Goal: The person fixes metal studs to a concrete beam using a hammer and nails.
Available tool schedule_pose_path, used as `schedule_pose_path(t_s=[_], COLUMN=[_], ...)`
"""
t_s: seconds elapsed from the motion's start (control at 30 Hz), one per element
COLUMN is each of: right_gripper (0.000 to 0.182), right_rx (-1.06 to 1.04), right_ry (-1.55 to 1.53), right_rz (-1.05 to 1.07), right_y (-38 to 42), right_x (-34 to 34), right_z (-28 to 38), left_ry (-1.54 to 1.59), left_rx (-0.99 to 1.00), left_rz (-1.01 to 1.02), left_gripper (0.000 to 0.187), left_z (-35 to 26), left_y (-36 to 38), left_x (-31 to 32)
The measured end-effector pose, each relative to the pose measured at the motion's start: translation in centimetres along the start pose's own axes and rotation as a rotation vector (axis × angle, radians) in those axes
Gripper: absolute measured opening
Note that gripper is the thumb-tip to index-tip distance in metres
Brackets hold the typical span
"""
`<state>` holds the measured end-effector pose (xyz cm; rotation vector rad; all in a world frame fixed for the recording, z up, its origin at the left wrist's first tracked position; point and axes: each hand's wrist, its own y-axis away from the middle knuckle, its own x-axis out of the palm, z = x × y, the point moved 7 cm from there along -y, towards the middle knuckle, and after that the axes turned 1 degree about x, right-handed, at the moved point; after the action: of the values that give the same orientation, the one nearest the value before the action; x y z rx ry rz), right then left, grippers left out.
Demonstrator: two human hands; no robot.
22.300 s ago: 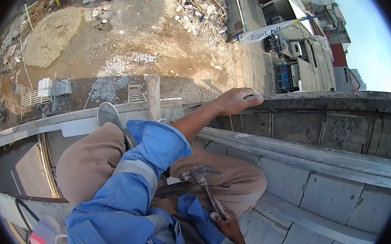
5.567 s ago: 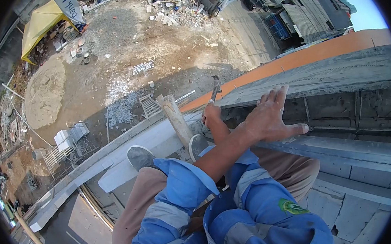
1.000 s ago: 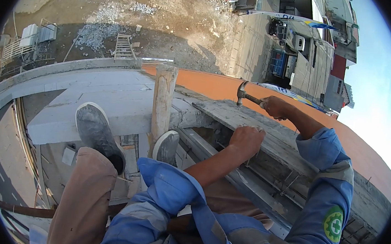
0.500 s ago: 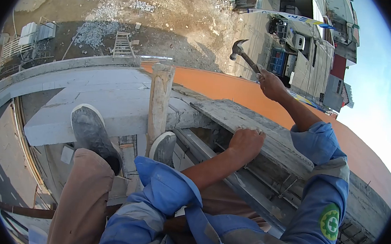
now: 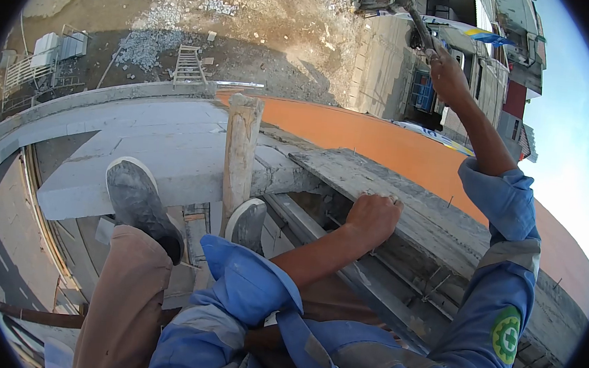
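Swinging hammer [image 5: 413,10] now higher in right hand [image 5: 448,75]

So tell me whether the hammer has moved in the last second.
Yes. The hammer in the right hand has risen from the grey board to well above it.

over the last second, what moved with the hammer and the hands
The right hand has swung the hammer up and away from the grey board: a second ago its head was close to the board, half a second ago it was partway up, and now it is raised high. The left hand stayed clenched on the board's near edge. The wooden post and both shoes kept their places.
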<state>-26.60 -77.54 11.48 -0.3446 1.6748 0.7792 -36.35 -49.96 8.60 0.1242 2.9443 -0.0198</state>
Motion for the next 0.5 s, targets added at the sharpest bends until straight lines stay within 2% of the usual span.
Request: schedule_pose_path(t_s=[0.03, 0.1, 0.17, 0.2, 0.23, 0.27, 0.33, 0.4, 0.43, 0.5], right_gripper=[0.041, 0.047, 0.051, 0.051, 0.051, 0.049, 0.043, 0.037, 0.033, 0.034], right_rx=[-0.006, 0.028, -0.083, 0.051, 0.041, 0.348, 0.22, 0.412, 0.423, 0.307], right_ry=[-0.004, 0.06, 0.056, 0.023, 0.053, 0.023, 0.204, 0.075, 0.071, -0.087], right_rz=[0.006, -0.169, -0.312, -0.105, 0.069, 0.608, 1.003, 1.011, 0.958, 0.674], right_y=[-0.5, -1.2, 2.6, 5.1, 8.2, 11.6, 15.1, 12.9, 11.4, 7.4], right_x=[0.1, -0.8, 2.6, 5.5, 8.7, 10.1, 13.0, 12.2, 11.2, 6.4], right_z=[-0.3, -0.9, -1.8, -3.0, -3.9, -1.7, -1.3, -2.4, -3.7, -2.5], left_ry=[-0.008, -0.015, -0.023, -0.019, -0.01, -0.01, -0.02, -0.035, -0.045, -0.049], left_rx=[0.007, 0.008, 0.017, 0.022, 0.006, -0.014, -0.014, -0.013, -0.001, 0.012], left_rz=[-0.012, -0.026, -0.013, -0.012, 0.028, 0.062, 0.057, 0.039, 0.007, -0.03], left_gripper=[0.019, 0.019, 0.02, 0.02, 0.02, 0.02, 0.02, 0.019, 0.018, 0.018], left_z=[-0.1, 0.1, 0.0, -0.2, -0.3, -0.2, -0.4, 0.2, 0.2, -0.3], left_y=[0.1, 0.1, 0.0, 0.0, 0.0, -0.1, 0.2, -0.3, 0.0, 0.1], left_x=[0.1, 0.1, 0.1, 0.0, 0.0, -0.1, 0.4, 0.3, 0.4, 0.4])
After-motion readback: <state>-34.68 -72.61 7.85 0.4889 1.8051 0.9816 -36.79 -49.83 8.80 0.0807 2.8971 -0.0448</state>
